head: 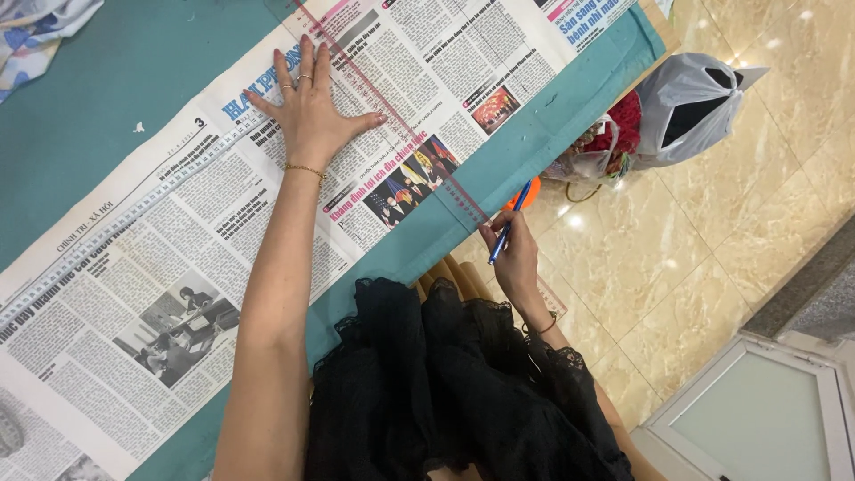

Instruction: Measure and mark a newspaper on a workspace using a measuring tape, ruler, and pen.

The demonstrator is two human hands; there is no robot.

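Note:
A newspaper sheet (178, 232) lies spread across a teal table (116, 98). My left hand (307, 102) presses flat on the paper, fingers apart, its edge against a clear ruler with red markings (392, 120) that crosses the sheet. My right hand (512, 258) grips a blue pen (509, 223) at the table's near edge, the tip by the ruler's near end. A measuring tape (134, 209) lies along the newspaper's far side.
A grey plastic bag (690, 107) and a clear bag with red contents (614, 142) sit on the beige tiled floor by the table's corner. Patterned cloth (36, 31) lies at the table's far corner. A white framed panel (757, 414) stands at lower right.

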